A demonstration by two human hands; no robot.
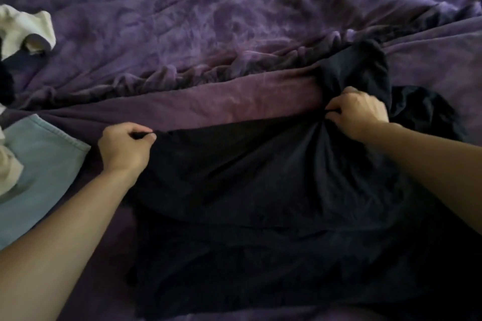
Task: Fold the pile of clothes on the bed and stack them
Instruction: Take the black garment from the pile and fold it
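Note:
A dark navy garment (260, 203) lies spread over the near part of the purple bed (208, 21). My left hand (125, 148) pinches its far left edge between thumb and curled fingers. My right hand (357, 109) grips a bunch of the same cloth at the far right, where the fabric gathers into folds. Beyond that hand a loose part of the garment (357, 65) stands up in a crumpled hump, and more dark cloth (427, 112) trails off to the right.
A light blue garment (44, 169) lies flat at the left edge with a pale grey cloth (7, 169) on it. A white and grey crumpled piece (26, 31) and dark clothing (5, 81) sit at the far left. A ruffled seam (208, 73) crosses the bedspread.

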